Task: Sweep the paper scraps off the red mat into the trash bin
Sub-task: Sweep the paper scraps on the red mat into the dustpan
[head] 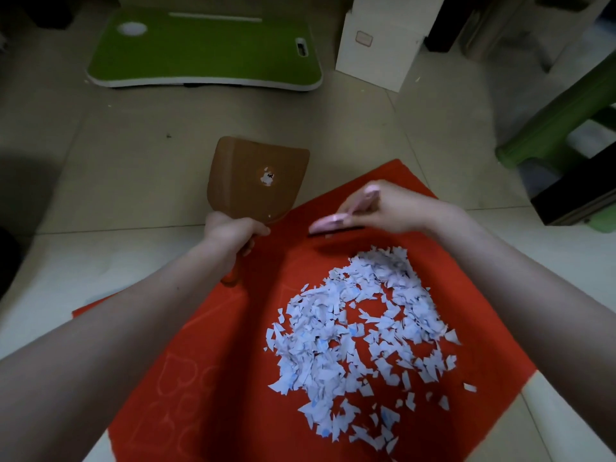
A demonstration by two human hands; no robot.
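A red mat [233,378] lies on the tiled floor [116,161]. The paper scraps [363,331], pale blue-white, sit in a loose heap on the mat's right half, with a few strays near its right edge.

The left hand [233,230] is curled round the orange handle of a brown dustpan [256,181]. The handle is over the mat's far-left edge and the pan reaches out past that edge over the floor.

The right hand [390,208] grips a pink brush [328,223], blurred, over the mat's far corner, just beyond the heap.

Well beyond the mat are a green lap tray [206,51] and a white box [376,51]. A green stool [560,121] is off to the mat's right.
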